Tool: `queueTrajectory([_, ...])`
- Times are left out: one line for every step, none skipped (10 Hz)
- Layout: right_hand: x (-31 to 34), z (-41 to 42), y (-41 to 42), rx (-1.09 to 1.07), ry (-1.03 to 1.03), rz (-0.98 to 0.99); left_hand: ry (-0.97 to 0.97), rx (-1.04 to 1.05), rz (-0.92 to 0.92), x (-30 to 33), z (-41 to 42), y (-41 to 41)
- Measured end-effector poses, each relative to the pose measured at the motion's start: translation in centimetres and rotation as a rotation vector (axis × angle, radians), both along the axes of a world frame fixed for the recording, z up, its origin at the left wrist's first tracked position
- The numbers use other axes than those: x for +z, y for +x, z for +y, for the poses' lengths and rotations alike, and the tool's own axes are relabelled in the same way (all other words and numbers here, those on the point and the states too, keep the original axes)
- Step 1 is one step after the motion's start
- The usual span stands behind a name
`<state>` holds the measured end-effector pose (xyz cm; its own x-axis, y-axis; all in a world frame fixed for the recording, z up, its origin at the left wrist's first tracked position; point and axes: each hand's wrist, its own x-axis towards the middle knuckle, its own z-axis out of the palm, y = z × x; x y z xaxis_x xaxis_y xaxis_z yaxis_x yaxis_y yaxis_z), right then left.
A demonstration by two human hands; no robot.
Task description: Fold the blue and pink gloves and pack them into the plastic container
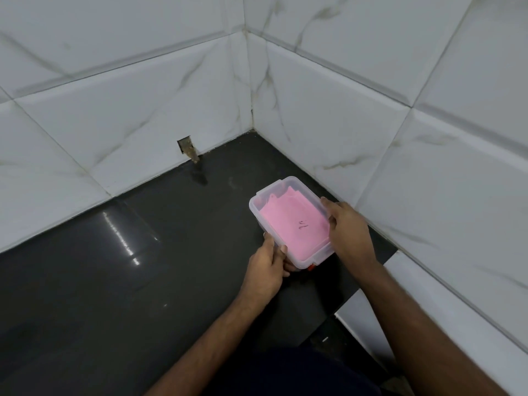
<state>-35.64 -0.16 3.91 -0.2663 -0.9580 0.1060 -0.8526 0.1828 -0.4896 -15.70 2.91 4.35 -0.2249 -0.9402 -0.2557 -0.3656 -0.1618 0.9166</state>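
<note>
Reaching forward from the bottom of the view, two bare forearms lead to the hands, which flank a clear rectangular plastic container (291,221) resting on the glossy black stone worktop (120,281). The left hand (268,267) has its grip closed round the near left corner, thumb on the rim and fingers curled under the wall, most likely to steady the box against sliding. The right hand (350,230) lies along the right long side, fingers spread and pressing on the rim; its grip is partly closed on that edge, probably to seat a translucent lid, though whether a lid is on cannot be told for sure. A small orange clasp (312,267) shows at the near end.

Inside, a flat folded pink glove (294,221) with a small dark mark fills nearly the whole box. No blue glove is visible; it may lie beneath the pink one. Packing looks almost finished.

Beyond, the worktop runs into a corner of white marbled wall tiles (328,115), with a small rough cut-out (187,147) low in the left wall.
</note>
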Motion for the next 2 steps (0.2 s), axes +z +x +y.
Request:
queueTrajectory([0.60,0.45,-0.11,0.026,-0.012,0.008,-0.077,-0.039,-0.069,-0.02,0.14,0.04])
queueTrajectory([1.15,1.00,0.83,0.047,-0.088,0.094,-0.188,0.014,-0.175,-0.06,-0.01,0.47])
